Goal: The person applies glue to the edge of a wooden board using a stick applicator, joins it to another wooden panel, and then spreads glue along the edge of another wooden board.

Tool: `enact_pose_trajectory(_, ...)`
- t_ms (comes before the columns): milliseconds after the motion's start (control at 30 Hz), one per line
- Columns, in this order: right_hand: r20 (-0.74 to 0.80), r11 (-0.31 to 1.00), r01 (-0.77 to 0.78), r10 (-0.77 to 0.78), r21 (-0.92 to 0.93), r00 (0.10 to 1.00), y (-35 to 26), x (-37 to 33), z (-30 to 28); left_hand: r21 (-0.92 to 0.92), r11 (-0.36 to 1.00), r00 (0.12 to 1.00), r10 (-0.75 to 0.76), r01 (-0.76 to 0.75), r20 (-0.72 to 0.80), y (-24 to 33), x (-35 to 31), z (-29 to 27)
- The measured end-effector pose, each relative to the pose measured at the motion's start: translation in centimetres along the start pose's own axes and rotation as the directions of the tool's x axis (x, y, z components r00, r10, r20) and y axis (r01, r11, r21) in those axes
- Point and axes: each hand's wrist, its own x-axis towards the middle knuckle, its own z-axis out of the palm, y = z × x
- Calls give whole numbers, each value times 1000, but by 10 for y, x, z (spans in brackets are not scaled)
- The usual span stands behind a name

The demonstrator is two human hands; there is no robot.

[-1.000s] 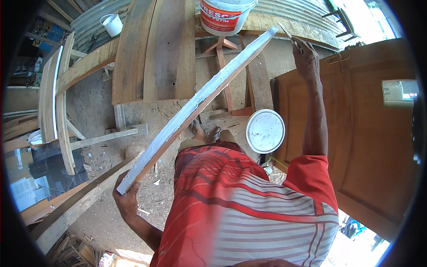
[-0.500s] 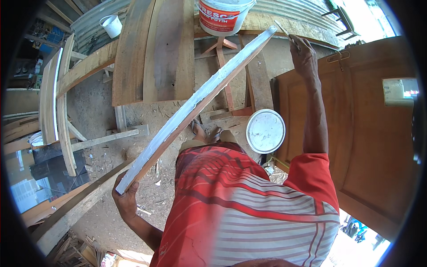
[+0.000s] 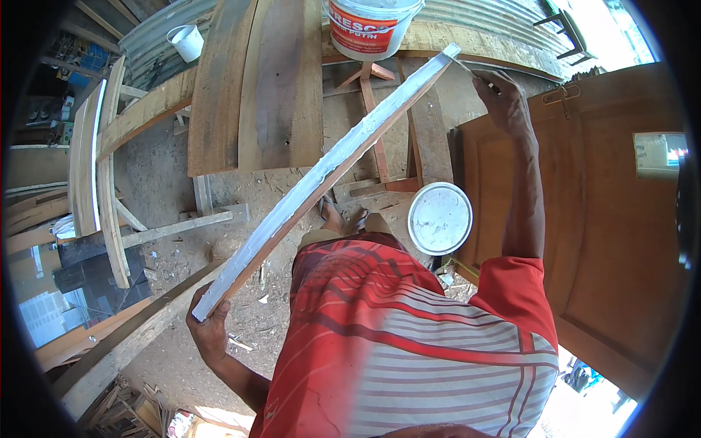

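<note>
A long, narrow wooden board slants across the view from lower left to upper right. White paste coats its upturned narrow face along the whole length. My left hand grips the near lower end, thumb on one side and fingers on the other. At the far upper end, my right hand pinches a thin, flat stick-like spreader. The spreader's tip meets the board's corner there, or comes very close to it. Fingers partly hide its handle.
Beyond the board, a white tub with a red label stands on a plank. A round white lid lies to the right, near a brown panelled door. Wide planks and a wooden frame are on the left. A small white bucket sits behind.
My right hand has tilted and shifted slightly right and down, bringing the spreader from beyond the board's far end to its corner. My left hand keeps its grip; the view has shifted slightly.
</note>
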Motion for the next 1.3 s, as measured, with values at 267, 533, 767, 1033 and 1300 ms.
enact_pose_trajectory(267,-3,996,41,-40,77,999,-14,-11,0,9,1000,1000,4,-4,16,-5,2,-4)
enact_pose_trajectory(533,-116,1000,-20,20,0,993,-7,2,1,7,1000,1000,18,-18,-15,1,0,-3)
enact_pose_trajectory(767,117,980,136,-153,147,981,-76,-41,-4,0,1000,1000,-16,16,-4,3,-2,0)
enact_pose_trajectory(1033,-132,999,16,-10,41,991,-11,-5,4,17,1000,1000,5,-5,0,-3,-2,-4)
enact_pose_trajectory(1300,-129,994,-17,32,110,991,-19,-8,-5,27,999,999,-26,26,-32,-5,-12,-3)
